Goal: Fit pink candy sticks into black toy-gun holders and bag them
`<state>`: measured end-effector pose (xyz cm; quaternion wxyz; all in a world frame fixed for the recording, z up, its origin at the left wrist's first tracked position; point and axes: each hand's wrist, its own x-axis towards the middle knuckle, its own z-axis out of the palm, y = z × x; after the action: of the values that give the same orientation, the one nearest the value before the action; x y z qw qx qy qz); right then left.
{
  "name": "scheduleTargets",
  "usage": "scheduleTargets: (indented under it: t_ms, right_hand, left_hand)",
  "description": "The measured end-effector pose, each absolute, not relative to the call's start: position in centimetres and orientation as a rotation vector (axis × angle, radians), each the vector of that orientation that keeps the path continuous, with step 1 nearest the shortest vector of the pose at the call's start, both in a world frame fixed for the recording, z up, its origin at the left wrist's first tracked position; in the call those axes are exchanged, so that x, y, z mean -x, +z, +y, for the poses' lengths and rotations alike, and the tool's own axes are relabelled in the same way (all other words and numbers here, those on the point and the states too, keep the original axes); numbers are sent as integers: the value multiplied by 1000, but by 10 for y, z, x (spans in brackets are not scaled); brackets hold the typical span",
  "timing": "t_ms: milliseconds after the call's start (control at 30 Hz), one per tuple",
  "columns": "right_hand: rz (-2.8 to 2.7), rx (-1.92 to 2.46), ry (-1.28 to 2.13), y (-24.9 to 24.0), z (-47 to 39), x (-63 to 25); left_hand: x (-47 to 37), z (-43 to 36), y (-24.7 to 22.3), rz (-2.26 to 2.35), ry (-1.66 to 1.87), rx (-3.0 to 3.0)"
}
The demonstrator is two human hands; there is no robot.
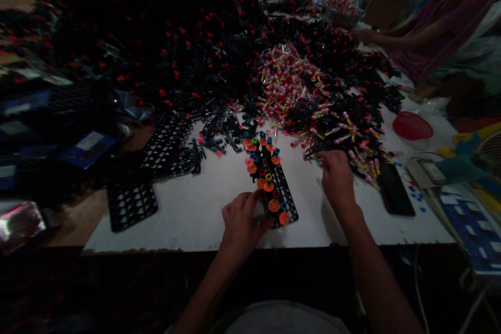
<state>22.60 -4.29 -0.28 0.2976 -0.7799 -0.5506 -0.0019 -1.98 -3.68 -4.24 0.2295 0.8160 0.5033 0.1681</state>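
In the head view, a white board (188, 209) with a chipped near edge is seen carrying the work. Near the middle of its near edge a narrow black plastic rack (287, 195), a lattice of small openings, is laid pointing away from the person; round orange discs (274, 205), about ten of them, with a few blue, green and yellow caps are seated along its left side. The left hand (241, 222) is curled against the rack's near left corner, fingers bent and touching it; whether anything is pinched cannot be told. The right hand (337, 177) is laid knuckles up just right of the rack, fingers bent down into the near fringe of a heap of wrapped candies (297, 83), pink, white and yellow sticks in shiny film; what it grips cannot be told. Behind and around the candies a large dark pile of black parts (188, 47) dotted with red is spread across the far half of the board. Toward the left edge, at least two more black racks (131, 201) are laid flat, unfilled. Near the right edge a black phone (395, 190) is laid flat, and beyond it a round red mesh basket (412, 126) is set. At the far right corner another person's arm (395, 39) is stretched to the pile.
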Motion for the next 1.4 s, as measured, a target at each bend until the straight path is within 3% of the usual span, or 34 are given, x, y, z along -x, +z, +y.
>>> scheduleTargets:
  t_ms: [100, 267, 333, 500, 600, 833, 1100, 1400]
  right_hand:
    - [-1445, 2338, -332, 2, -18, -277]
    - [-1529, 2344, -231, 6, -22, -280]
    - [-1433, 2202, 12, 2, -39, -257]
    - [-1001, 1574, 1189, -18, -79, -180]
    - [-852, 1395, 1383, -28, -91, -148]
    - [-883, 1603, 1207, -38, -101, -128]
    - [-1484, 1788, 400, -52, -107, -104]
    - [-1637, 1857, 375, -47, -103, -112]
  left_hand:
    - [19, -36, -41, 1392, 462, -2236]
    - [20, -37, -41, 1380, 449, -2219]
    - [19, -37, -41, 1382, 442, -2238]
    - [19, -38, -39, 1371, 370, -2292]
    - [19, -39, -38, 1368, 353, -2320]
    - [18, -40, -41, 1392, 341, -2329]
    - [18, -38, -40, 1413, 326, -2299]
    - [16, -39, -38, 1395, 344, -2303]
